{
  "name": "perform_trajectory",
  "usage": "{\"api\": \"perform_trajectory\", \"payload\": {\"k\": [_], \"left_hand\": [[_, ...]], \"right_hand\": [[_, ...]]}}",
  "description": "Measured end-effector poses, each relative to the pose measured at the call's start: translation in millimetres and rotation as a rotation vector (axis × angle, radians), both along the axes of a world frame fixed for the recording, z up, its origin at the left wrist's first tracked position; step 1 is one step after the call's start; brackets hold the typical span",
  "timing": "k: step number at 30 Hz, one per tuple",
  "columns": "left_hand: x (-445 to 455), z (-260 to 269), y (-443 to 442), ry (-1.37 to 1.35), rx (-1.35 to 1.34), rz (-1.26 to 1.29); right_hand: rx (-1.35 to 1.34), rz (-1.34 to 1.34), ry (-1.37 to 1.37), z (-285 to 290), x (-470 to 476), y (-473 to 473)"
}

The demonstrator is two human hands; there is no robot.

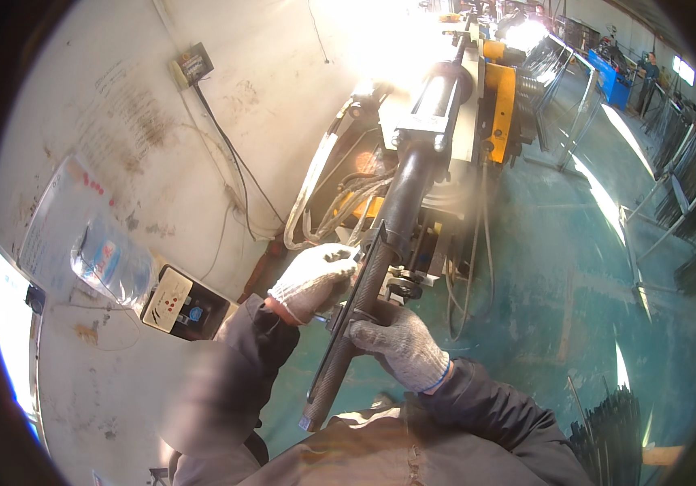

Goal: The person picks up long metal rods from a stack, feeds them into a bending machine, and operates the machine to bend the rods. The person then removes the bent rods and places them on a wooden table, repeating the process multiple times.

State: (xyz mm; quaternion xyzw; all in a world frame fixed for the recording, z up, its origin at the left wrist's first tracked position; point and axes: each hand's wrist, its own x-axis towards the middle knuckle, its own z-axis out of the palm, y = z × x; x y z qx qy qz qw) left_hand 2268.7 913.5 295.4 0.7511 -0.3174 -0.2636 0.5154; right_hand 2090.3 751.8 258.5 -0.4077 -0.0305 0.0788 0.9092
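A long threaded metal rod (pixel 331 379) sticks out of the black cylinder (pixel 405 188) of a machine and points towards me. A thin dark metal bar (pixel 323 366) lies along its left side. My right hand (pixel 399 345), in a white knit glove, is closed round the rod from the right, at a dark collar or clamp (pixel 338 322). My left hand (pixel 314 280), gloved too, is just left of the rod near the cylinder's end, its fingers bent together beside a small shiny part; whether it grips that part is unclear.
Hoses and cables (pixel 317 182) hang left of the cylinder. A yellow machine part (pixel 498 112) stands at its right. An open control box (pixel 187 307) is by the left wall. Bundles of dark rods (pixel 609 437) stand at the lower right. A person (pixel 649 82) stands far back right.
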Motion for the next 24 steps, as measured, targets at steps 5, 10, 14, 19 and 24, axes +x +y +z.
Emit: {"api": "perform_trajectory", "payload": {"k": [5, 10, 14, 19, 24], "left_hand": [[-3.1, -7.7, 13.9, 0.485, -0.025, 0.286], [-40.4, 11.5, 35.9, 0.502, -0.031, 0.431], [-69.1, 11.7, 40.7, 0.392, -0.078, 0.567], [-126.1, 34.8, 37.0, 0.308, -0.068, 0.790], [-186.3, 42.0, 33.8, 0.130, 0.040, 1.089]], "right_hand": [[-0.032, -0.008, -0.012, -9.8, 4.8, -11.5], [0.222, 0.084, -0.094, -17.5, 6.0, -14.3], [0.233, 0.198, -0.067, -20.6, 10.9, -24.3], [0.112, 0.350, -0.010, -18.8, 29.9, -41.4], [0.098, 0.407, -0.021, -11.5, 34.0, -41.1]]}}
